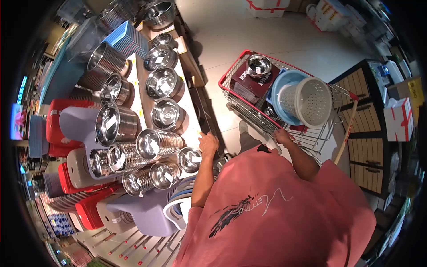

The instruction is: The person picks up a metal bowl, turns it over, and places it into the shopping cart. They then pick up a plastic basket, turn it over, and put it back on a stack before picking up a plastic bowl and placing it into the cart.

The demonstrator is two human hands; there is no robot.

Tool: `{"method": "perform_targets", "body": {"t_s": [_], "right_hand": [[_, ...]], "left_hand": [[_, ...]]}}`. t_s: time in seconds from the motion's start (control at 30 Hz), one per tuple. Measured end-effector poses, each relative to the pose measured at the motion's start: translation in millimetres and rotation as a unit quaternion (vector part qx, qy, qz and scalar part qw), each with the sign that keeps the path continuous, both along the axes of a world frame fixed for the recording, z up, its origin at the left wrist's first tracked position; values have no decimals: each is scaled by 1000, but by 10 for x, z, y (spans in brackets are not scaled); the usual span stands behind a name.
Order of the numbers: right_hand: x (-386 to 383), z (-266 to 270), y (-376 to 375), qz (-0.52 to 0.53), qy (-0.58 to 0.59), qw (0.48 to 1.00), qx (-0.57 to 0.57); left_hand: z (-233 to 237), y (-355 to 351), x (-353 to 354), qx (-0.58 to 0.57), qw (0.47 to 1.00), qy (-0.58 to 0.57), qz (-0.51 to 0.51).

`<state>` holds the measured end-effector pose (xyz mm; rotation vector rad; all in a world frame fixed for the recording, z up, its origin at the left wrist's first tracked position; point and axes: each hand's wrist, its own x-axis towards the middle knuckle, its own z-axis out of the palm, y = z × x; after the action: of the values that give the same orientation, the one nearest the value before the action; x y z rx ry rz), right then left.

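My left hand [207, 144] rests at the edge of the display shelf with its fingers apart, holding nothing. Just below it lies a small steel bowl [190, 159], and a wider steel bowl [167, 114] sits up and to its left. My right hand [281, 136] is closed on the near side of a red-rimmed shopping cart [234, 94]. Inside the cart, a steel bowl [258, 66] stands on a dark red box [246, 83]. Beside them are a blue basin [281, 84] and a cream perforated basket [313, 102], tipped on its side.
Several stacks of steel pots [116, 123] fill the shelf at left. Purple plastic stools [144, 209] and red stools [91, 209] stand below them. A dark cabinet with slatted doors [364, 149] is beyond the cart. White boxes [331, 15] lie at the back.
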<state>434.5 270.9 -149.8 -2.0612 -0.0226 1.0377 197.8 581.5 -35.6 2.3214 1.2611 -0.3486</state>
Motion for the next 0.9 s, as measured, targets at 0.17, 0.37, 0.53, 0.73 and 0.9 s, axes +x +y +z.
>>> {"method": "perform_targets", "body": {"t_s": [0.17, 0.37, 0.53, 0.73, 0.9], "right_hand": [[-405, 255, -611, -6, 34, 997, -66], [-705, -569, -2371, -264, 214, 938, -66], [-662, -22, -3007, -458, 133, 850, -223], [-521, -471, -3794, -424, -172, 871, -179], [-438, 69, -3782, -556, -36, 829, 54]], "left_hand": [[-244, -32, -44, 29, 999, -19, -15], [-157, -72, -57, 37, 999, 1, -26], [-345, -50, -45, 50, 999, 2, -7], [-207, -38, 13, 47, 998, 26, -17], [-145, -65, 93, 70, 997, 1, 13]]}}
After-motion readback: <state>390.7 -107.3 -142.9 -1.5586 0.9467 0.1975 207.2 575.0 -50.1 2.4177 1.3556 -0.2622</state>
